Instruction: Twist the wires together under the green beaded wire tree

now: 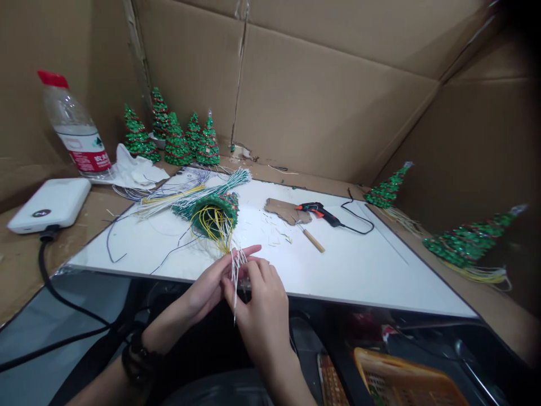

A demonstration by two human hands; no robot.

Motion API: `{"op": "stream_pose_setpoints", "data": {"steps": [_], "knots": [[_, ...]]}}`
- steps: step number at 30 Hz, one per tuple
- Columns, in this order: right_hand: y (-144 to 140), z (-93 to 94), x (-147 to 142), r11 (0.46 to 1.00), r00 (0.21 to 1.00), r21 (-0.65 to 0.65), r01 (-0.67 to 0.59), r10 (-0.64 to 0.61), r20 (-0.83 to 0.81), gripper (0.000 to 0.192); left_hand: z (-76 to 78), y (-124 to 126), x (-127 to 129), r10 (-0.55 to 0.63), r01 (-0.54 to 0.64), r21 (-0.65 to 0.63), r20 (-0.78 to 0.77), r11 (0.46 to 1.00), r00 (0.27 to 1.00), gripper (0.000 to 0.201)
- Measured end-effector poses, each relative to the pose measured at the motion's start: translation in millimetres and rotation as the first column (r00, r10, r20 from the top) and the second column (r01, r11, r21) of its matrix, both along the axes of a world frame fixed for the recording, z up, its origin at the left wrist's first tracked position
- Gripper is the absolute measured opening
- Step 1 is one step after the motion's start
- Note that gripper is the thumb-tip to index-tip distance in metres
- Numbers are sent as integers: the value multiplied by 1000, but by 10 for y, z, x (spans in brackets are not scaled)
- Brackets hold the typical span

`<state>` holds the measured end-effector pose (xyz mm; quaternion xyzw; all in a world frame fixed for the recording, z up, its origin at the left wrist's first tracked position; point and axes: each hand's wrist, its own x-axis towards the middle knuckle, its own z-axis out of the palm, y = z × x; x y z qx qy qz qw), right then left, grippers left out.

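Observation:
At the near edge of the white board (363, 282), my left hand (209, 287) and my right hand (260, 307) pinch a thin bundle of white wires (235, 270) between their fingertips. These wires run up to a small green glitter tree (217, 210) lying on its side on the board, its open base facing me with yellow wires (211, 223) spilling out. A fan of green-tipped white wires (203, 194) lies just behind that tree.
Several finished glitter trees (173, 138) stand at the back left; two more (386, 192) (469, 242) lie at the right. A glue gun (319, 212), cardboard scrap (285, 210) and wooden-handled tool (311, 239) lie mid-board. Water bottle (74, 127), white box (48, 204), orange basket (406, 380).

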<state>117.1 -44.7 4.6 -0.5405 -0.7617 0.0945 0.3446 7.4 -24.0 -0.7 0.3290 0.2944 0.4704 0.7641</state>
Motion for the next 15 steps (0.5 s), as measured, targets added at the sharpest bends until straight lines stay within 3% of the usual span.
{"op": "stream_pose_setpoints", "data": {"steps": [7,15], "knots": [[21,25,25,998,999,51,-44,44,5,14,20,-8,12,18,-18,28,-12,999,1000,44],[41,16,29,995,992,18,-102,103,-67,19,37,-55,54,105,-90,89,-182,992,978,40]]}}
